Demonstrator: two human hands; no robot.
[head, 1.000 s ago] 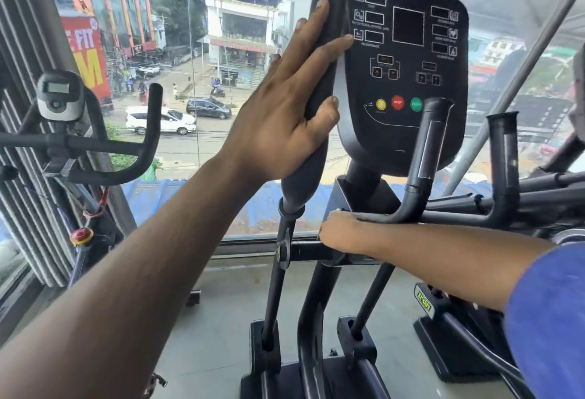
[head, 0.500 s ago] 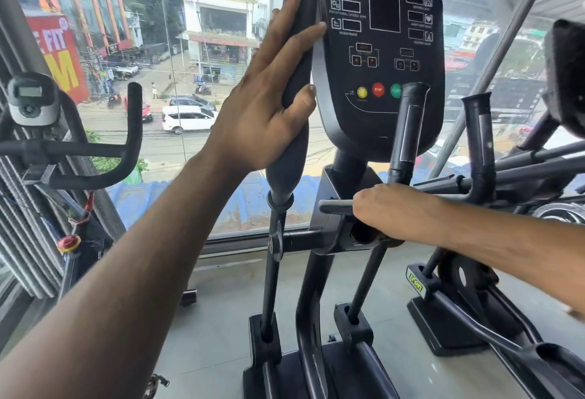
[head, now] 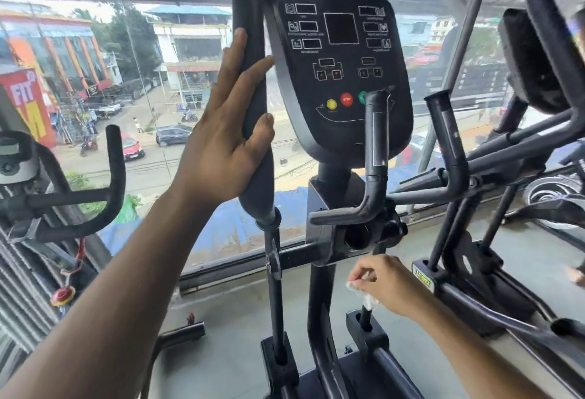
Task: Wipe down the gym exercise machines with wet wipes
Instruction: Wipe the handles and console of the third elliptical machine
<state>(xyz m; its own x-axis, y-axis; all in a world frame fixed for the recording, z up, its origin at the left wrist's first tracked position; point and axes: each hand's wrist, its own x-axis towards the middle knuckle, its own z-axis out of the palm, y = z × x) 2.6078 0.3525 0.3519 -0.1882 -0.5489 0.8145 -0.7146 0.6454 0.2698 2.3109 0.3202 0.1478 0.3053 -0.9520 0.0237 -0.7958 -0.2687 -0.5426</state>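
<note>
A black elliptical machine stands in front of me, its console (head: 340,75) at the centre with yellow, red and green buttons. My left hand (head: 224,142) presses flat against the tall padded swing handle (head: 251,107), fingers straight and thumb round its front. Lower right, my right hand (head: 384,284) pinches a crumpled white wet wipe (head: 362,292) below the machine's hub, beside a thin black rod (head: 365,316). The short fixed grip (head: 375,158) rises untouched above that hand.
An exercise bike with curved handlebars (head: 114,183) and a small display (head: 15,158) stands on the left. Another black machine (head: 459,183) crowds the right. A large window (head: 152,98) overlooks a street. Grey floor (head: 228,329) lies below.
My right hand has left the horizontal bar under the console and dropped lower, with the white wipe now showing in its fingers. The left hand stays on the swing handle.
</note>
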